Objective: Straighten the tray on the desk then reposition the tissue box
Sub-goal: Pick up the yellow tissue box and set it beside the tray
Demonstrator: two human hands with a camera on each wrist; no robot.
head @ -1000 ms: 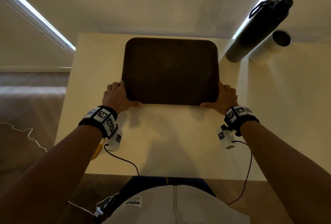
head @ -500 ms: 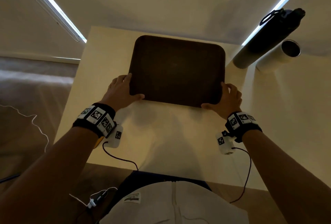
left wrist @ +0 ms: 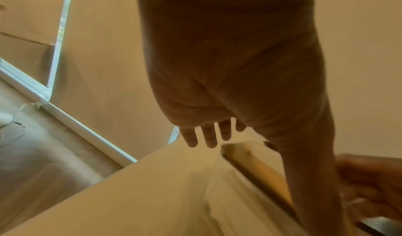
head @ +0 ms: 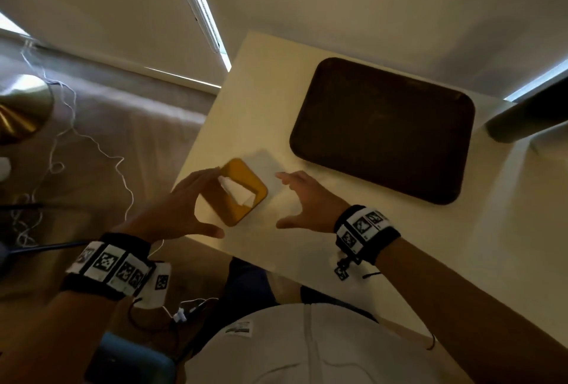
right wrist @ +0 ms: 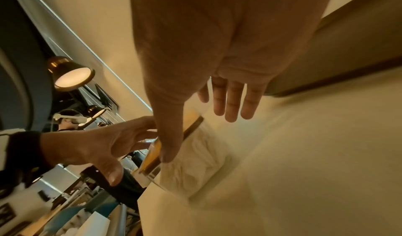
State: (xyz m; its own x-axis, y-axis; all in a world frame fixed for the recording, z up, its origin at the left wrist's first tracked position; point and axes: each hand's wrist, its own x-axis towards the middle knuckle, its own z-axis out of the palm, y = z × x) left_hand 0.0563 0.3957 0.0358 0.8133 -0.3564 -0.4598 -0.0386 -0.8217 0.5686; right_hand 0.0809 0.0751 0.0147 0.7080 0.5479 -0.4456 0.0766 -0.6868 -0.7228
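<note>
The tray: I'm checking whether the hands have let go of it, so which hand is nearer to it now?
Right. The right hand hovers just off the tray's near left corner, not touching; the left hand is farther, beyond the tissue box.

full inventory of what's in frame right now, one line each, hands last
desk: 1, pale cream, fills the right half of the head view
tray: 1, dark brown, rounded corners, flat on the desk's far side, nothing on it
tissue box: 1, yellow top with a white tissue sticking out, pale sides, near the desk's left edge, between the two hands
dark cylinder: 1, dark, at the right edge beyond the tray, cut off by the frame
white cord: 1, on the carpet left of the desk
left hand: open, fingers spread at the box's left side
right hand: open, fingers spread at the box's right side
wrist bands: 2, black with square markers, one per wrist
</note>
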